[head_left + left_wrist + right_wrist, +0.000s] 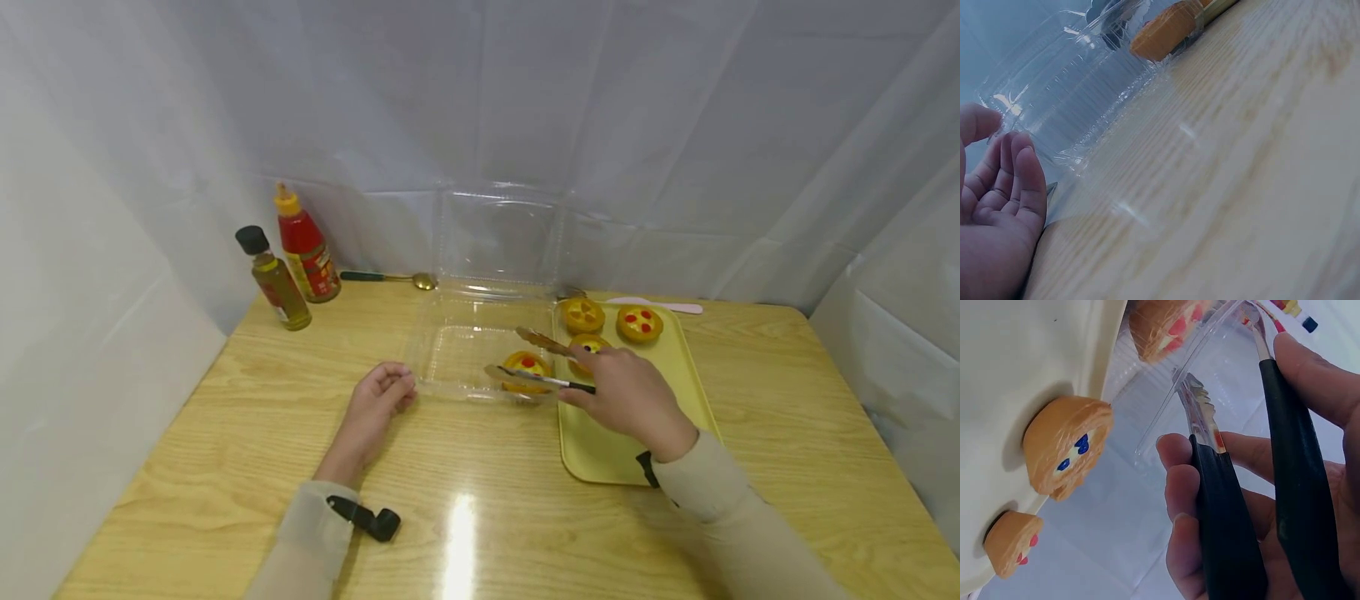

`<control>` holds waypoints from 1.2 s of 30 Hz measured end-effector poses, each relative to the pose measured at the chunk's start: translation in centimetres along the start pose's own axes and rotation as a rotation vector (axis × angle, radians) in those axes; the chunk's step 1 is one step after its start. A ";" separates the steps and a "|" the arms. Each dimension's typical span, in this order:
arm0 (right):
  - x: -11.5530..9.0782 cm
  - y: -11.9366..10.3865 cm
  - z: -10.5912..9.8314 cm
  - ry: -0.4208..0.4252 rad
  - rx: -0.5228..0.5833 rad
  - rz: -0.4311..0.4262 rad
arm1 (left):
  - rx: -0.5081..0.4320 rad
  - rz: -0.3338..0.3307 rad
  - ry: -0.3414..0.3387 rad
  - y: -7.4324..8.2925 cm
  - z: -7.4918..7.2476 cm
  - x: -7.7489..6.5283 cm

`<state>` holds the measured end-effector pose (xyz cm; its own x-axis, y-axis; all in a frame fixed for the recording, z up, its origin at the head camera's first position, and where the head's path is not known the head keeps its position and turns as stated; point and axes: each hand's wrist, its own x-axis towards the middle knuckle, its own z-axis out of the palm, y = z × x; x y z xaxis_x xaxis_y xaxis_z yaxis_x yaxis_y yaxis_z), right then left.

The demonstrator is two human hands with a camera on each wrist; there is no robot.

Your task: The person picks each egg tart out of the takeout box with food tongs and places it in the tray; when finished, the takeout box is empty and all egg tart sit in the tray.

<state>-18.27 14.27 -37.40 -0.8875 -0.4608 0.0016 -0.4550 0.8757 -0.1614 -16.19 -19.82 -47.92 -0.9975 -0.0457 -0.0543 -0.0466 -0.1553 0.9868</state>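
My right hand (630, 392) holds a pair of tongs (1229, 512) by the black handles. Their metal tips stand apart over a clear plastic container (457, 383), whose lid is raised behind it. Inside, at the front right corner, sits an egg tart (527, 362) with red topping; one tong arm crosses in front of it. At the container's front left corner, my left hand (378, 400) pinches the rim between thumb and fingers. On the yellow tray (600, 454) are a tart with blue topping (1066, 447), partly hidden by the right hand in the head view, and two more tarts (639, 323).
An oil bottle (281, 292) with a black cap and a red sauce bottle (307, 254) stand at the back left. A spoon (390, 278) lies beside them. Behind the tray lies a pink-handled utensil (678, 307). White sheeting (675, 150) hangs around the table.
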 end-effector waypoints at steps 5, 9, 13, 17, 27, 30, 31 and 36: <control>0.5 -0.4 0.3 0.011 -0.033 -0.008 | -0.004 -0.006 0.010 0.0 0.0 0.1; 0.8 -0.7 0.6 -0.007 -0.046 -0.007 | -0.008 -0.006 0.012 -0.1 0.0 0.0; 1.1 -1.0 0.7 -0.028 -0.068 0.005 | -0.022 -0.004 0.015 -0.1 0.1 0.0; 1.4 -1.3 0.8 -0.042 -0.074 0.019 | -0.025 0.000 0.018 -0.1 0.1 0.0; 1.9 -2.0 0.8 -0.068 -0.076 0.023 | -0.018 -0.003 0.026 -0.2 0.2 0.1; 2.0 -2.1 0.8 -0.072 -0.065 0.022 | -0.014 -0.005 0.031 -0.2 0.2 0.1; 2.0 -2.1 0.9 -0.070 -0.062 0.020 | -0.014 -0.003 0.030 -0.2 0.2 0.1; 2.2 -2.1 1.0 -0.057 -0.062 0.010 | -0.007 -0.001 0.029 -0.1 0.1 0.1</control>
<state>-19.20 11.24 -38.06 -0.8871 -0.4581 -0.0564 -0.4516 0.8867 -0.0994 -16.28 -19.69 -48.04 -0.9954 -0.0743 -0.0602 -0.0475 -0.1618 0.9857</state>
